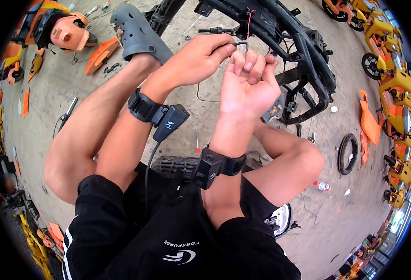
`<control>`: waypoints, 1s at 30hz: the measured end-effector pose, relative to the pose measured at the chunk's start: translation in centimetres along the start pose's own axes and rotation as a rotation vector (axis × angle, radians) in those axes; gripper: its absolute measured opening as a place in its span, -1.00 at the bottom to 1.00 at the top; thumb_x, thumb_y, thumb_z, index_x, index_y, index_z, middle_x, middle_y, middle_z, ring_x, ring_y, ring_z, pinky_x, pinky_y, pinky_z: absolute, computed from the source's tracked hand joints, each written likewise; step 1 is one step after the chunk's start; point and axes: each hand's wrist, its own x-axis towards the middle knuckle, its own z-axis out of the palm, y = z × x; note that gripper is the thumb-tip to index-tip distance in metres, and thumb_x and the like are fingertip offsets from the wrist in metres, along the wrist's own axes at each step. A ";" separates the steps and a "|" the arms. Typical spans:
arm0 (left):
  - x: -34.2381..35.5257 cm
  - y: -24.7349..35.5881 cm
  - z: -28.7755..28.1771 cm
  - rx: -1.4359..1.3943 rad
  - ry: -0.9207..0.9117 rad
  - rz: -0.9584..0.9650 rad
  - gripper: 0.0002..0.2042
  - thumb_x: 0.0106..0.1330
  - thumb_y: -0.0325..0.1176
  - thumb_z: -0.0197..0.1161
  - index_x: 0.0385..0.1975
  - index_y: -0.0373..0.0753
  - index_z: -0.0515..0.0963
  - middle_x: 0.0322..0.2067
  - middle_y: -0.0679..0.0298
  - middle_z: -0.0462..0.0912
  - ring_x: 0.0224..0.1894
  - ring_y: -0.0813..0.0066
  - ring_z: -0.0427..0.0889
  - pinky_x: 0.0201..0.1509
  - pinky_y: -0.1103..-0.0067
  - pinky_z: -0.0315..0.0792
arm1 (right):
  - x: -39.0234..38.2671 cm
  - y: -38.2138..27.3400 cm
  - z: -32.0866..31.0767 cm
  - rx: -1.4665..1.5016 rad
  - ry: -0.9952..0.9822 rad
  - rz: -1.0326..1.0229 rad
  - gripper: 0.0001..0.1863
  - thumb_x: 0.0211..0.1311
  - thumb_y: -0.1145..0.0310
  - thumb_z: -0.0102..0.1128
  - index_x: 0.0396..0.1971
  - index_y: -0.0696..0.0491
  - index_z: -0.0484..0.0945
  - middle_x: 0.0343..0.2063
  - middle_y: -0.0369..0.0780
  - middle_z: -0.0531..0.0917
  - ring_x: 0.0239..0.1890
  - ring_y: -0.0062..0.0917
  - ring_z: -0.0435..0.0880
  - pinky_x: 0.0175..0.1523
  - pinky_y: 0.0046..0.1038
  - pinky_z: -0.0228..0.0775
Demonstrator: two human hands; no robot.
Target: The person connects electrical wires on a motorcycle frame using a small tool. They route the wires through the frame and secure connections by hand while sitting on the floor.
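Observation:
My left hand (193,59) is closed, its thumb and fingers pinching a thin black cable (241,44). To the right, my right hand (251,86) has its fingers curled in, palm facing me, at the cable's bent end. A thin red wire (249,27) runs up from there toward the black scooter frame (303,56). That bare metal frame lies just beyond both hands. Curled fingers hide how the cable and wire meet.
A screwdriver (197,145) with a red end lies on the concrete floor between my legs. Rightward are a loose tyre (347,154), an orange panel (369,122) and a bottle (322,185). Yellow scooters (396,100) line the right side; orange scooter parts (102,55) lie left.

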 end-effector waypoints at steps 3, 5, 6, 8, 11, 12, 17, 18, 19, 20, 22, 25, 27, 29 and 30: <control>-0.3 0.2 0.1 -0.021 -0.006 -0.024 -0.79 0.45 -0.36 0.05 -0.19 -0.41 0.50 -0.49 0.20 0.52 -0.43 0.49 0.41 -0.32 0.54 0.35 | -0.5 0.0 -0.3 -0.005 -0.044 -0.002 -0.76 0.48 0.39 -0.22 -0.39 0.07 0.40 -0.81 -0.35 0.05 -0.60 -0.53 0.15 -0.44 -0.48 0.00; -0.3 0.3 -0.1 -0.004 -0.008 -0.010 -0.79 0.45 -0.36 0.04 -0.17 -0.40 0.50 -0.46 0.18 0.55 -0.40 0.46 0.45 -0.29 0.52 0.38 | -0.7 0.0 -0.3 -0.002 -0.054 0.009 -0.76 0.49 0.37 -0.23 -0.39 0.07 0.41 -0.81 -0.35 0.05 -0.60 -0.53 0.17 -0.45 -0.48 0.01; -0.4 0.3 -0.1 0.004 -0.008 -0.003 -0.79 0.45 -0.37 0.04 -0.16 -0.40 0.50 -0.44 0.16 0.57 -0.39 0.45 0.48 -0.28 0.51 0.40 | -0.9 0.0 -0.3 0.000 -0.059 0.015 -0.75 0.49 0.36 -0.23 -0.39 0.06 0.41 -0.82 -0.35 0.05 -0.60 -0.53 0.17 -0.45 -0.48 0.01; -0.4 0.2 0.5 -0.015 -0.011 0.003 -0.80 0.45 -0.37 0.04 -0.17 -0.40 0.50 -0.41 0.14 0.60 -0.36 0.42 0.52 -0.24 0.50 0.42 | -1.2 -0.2 -0.3 -0.041 -0.038 0.006 -0.72 0.53 0.29 -0.24 -0.38 0.04 0.40 -0.82 -0.36 0.07 -0.60 -0.55 0.18 -0.45 -0.49 0.03; -0.7 0.4 0.5 -0.017 -0.011 -0.008 -0.81 0.46 -0.38 0.03 -0.17 -0.38 0.50 -0.36 0.11 0.63 -0.32 0.37 0.57 -0.18 0.49 0.45 | -1.6 -0.2 -0.4 -0.046 -0.050 0.015 -0.70 0.55 0.25 -0.25 -0.38 0.02 0.39 -0.83 -0.37 0.08 -0.61 -0.57 0.18 -0.45 -0.50 0.04; -0.8 0.6 0.6 -0.021 -0.008 -0.003 -0.82 0.46 -0.38 0.03 -0.19 -0.38 0.49 -0.37 0.11 0.62 -0.33 0.37 0.56 -0.19 0.48 0.44 | -1.7 -0.3 -0.6 -0.034 -0.055 0.021 -0.70 0.55 0.25 -0.25 -0.38 0.02 0.39 -0.83 -0.37 0.08 -0.61 -0.57 0.18 -0.45 -0.50 0.04; -1.0 0.6 0.6 0.000 0.024 0.022 -0.84 0.44 -0.40 0.04 -0.28 -0.38 0.46 -0.40 0.10 0.58 -0.36 0.33 0.51 -0.23 0.45 0.41 | -1.2 -0.7 -1.1 0.014 -0.020 0.043 -0.76 0.51 0.32 -0.23 -0.37 0.04 0.38 -0.82 -0.35 0.06 -0.63 -0.54 0.13 -0.47 -0.48 0.02; -0.8 0.8 0.7 0.003 0.028 -0.013 -0.84 0.42 -0.40 0.04 -0.27 -0.38 0.47 -0.40 0.07 0.58 -0.36 0.31 0.52 -0.23 0.44 0.41 | -0.9 -0.9 -1.1 0.015 -0.017 0.051 -0.76 0.50 0.32 -0.22 -0.37 0.05 0.39 -0.81 -0.35 0.07 -0.63 -0.54 0.13 -0.47 -0.48 0.01; -0.9 0.7 0.8 0.006 0.042 -0.017 -0.84 0.42 -0.40 0.04 -0.27 -0.38 0.47 -0.40 0.07 0.58 -0.36 0.29 0.52 -0.22 0.44 0.41 | -0.8 -0.8 -0.9 0.013 -0.020 0.057 -0.75 0.50 0.32 -0.22 -0.38 0.05 0.39 -0.81 -0.35 0.07 -0.63 -0.54 0.13 -0.47 -0.48 0.01; -0.9 0.7 0.9 0.009 0.057 -0.021 -0.84 0.42 -0.40 0.04 -0.27 -0.38 0.47 -0.39 0.06 0.58 -0.36 0.28 0.52 -0.22 0.43 0.41 | -0.6 -0.7 -0.7 0.011 -0.024 0.064 -0.75 0.50 0.32 -0.22 -0.38 0.05 0.39 -0.81 -0.35 0.07 -0.63 -0.54 0.13 -0.48 -0.48 0.02; -0.7 0.7 1.1 0.009 0.081 -0.022 -0.85 0.41 -0.41 0.04 -0.27 -0.39 0.47 -0.38 0.03 0.59 -0.35 0.20 0.55 -0.21 0.43 0.43 | -0.2 -0.6 -0.5 -0.002 -0.036 0.065 -0.74 0.51 0.31 -0.23 -0.38 0.05 0.40 -0.82 -0.35 0.06 -0.63 -0.54 0.14 -0.48 -0.48 0.02; -0.8 0.9 1.2 0.061 0.079 0.006 -0.85 0.41 -0.42 0.04 -0.27 -0.39 0.48 -0.38 0.00 0.60 -0.34 0.19 0.57 -0.20 0.42 0.44 | -0.1 -0.6 -1.0 -0.055 -0.049 0.043 -0.72 0.52 0.29 -0.25 -0.38 0.04 0.41 -0.82 -0.35 0.07 -0.63 -0.55 0.15 -0.48 -0.49 0.03; -0.7 1.1 0.9 0.004 0.044 -0.044 -0.82 0.42 -0.42 0.05 -0.18 -0.41 0.51 -0.31 0.00 0.64 -0.28 0.24 0.62 -0.15 0.44 0.46 | -0.1 -0.5 -1.2 -0.117 -0.046 0.015 -0.71 0.53 0.28 -0.26 -0.37 0.04 0.42 -0.83 -0.35 0.08 -0.62 -0.55 0.16 -0.48 -0.49 0.03; -1.1 0.8 1.2 -0.038 0.060 -0.036 -0.80 0.42 -0.42 0.06 -0.12 -0.41 0.52 -0.26 0.02 0.67 -0.26 0.29 0.63 -0.12 0.47 0.47 | -0.5 -0.5 -1.2 -0.134 -0.073 0.020 -0.67 0.56 0.21 -0.27 -0.37 0.03 0.41 -0.82 -0.37 0.09 -0.61 -0.56 0.19 -0.48 -0.50 0.06; -1.1 0.6 1.2 -0.055 0.056 -0.037 -0.80 0.43 -0.42 0.07 -0.10 -0.41 0.52 -0.25 0.03 0.67 -0.24 0.31 0.63 -0.11 0.48 0.47 | -0.6 -0.4 -1.2 -0.132 -0.075 0.019 -0.67 0.56 0.21 -0.27 -0.37 0.03 0.41 -0.82 -0.37 0.08 -0.61 -0.57 0.18 -0.48 -0.50 0.06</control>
